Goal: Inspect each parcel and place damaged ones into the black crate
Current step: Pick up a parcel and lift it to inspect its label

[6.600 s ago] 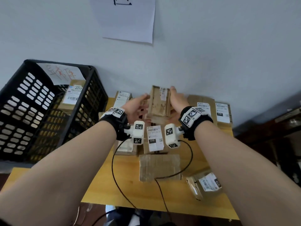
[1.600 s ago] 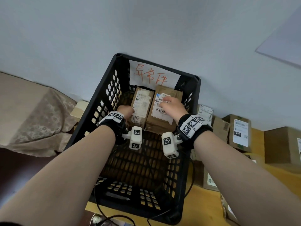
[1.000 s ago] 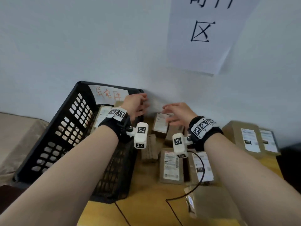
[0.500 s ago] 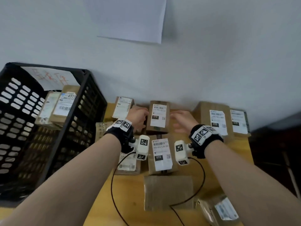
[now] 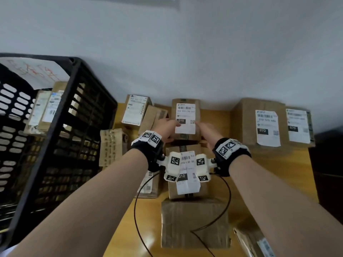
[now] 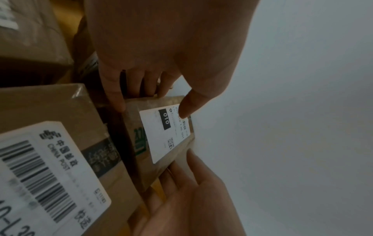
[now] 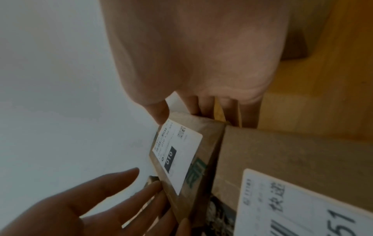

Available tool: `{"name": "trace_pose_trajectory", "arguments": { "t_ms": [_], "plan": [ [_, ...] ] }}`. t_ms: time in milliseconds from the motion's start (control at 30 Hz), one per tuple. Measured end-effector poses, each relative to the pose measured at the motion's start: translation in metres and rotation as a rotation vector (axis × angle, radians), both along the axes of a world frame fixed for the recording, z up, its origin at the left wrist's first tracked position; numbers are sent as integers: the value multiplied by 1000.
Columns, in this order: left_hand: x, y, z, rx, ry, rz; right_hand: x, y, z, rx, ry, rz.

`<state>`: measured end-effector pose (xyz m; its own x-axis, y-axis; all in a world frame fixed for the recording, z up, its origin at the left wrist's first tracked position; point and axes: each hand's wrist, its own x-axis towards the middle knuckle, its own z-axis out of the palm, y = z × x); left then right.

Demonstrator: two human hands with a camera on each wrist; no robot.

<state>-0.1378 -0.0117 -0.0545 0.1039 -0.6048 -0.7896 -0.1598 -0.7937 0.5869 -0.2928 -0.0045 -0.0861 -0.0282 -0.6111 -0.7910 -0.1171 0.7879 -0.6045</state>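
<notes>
A small brown parcel (image 5: pixel 185 115) with a white "010" label lies at the back of the wooden table (image 5: pixel 269 173), near the wall. My left hand (image 5: pixel 171 125) holds its left side, thumb on the label and fingers down the edge. My right hand (image 5: pixel 199 127) holds its right side the same way. The left wrist view shows the parcel (image 6: pixel 167 140) between my left hand (image 6: pixel 153 103) and the right hand's fingers (image 6: pixel 181 175). The right wrist view shows the parcel (image 7: pixel 181 151) under my right hand (image 7: pixel 181 115). The black crate (image 5: pixel 92 80) stands at the left, holding two parcels (image 5: pixel 46 108).
Another labelled parcel (image 5: pixel 187 175) lies just in front of the held one, under my wrists. A plain box (image 5: pixel 194 223) sits nearer still. Two bigger boxes (image 5: pixel 259 123) stand at the right, several smaller parcels (image 5: pixel 135 110) at the left by the crate.
Since half a second ago both hands have closed in from either side and taken hold of the back parcel. Before that they left the crate and swung right to the table.
</notes>
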Motion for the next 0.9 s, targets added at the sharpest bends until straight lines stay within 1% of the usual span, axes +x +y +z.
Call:
{"name": "trace_pose_trajectory", "arguments": {
  "t_ms": [100, 167, 233, 300, 433, 500, 600, 700, 800, 900],
  "plan": [
    [1, 2, 9, -3, 36, 35, -3, 1, 19, -23, -16, -77],
    [0, 2, 19, -16, 50, 42, -6, 3, 36, -52, 10, -82],
    [2, 5, 35, -28, 87, 23, -6, 7, 58, -95, 62, -70],
    [5, 8, 55, -76, 98, -25, -3, 11, 88, -121, 121, -58],
    [21, 12, 96, -161, 102, -102, 6, 22, 148, -190, 314, 7],
    [31, 17, 121, -225, 74, -140, 15, 31, 179, -212, 349, 16],
    [47, 29, 164, -319, 9, -175, 36, 48, 230, -297, 326, -34],
    [66, 48, 217, -419, -12, -158, 60, 64, 286, -380, 315, -42],
    [89, 65, 273, -478, 57, -131, 86, 82, 342, -484, 313, -57],
    [111, 86, 329, -545, 141, -100, 107, 96, 390, -623, 338, -78]
  ]
}}
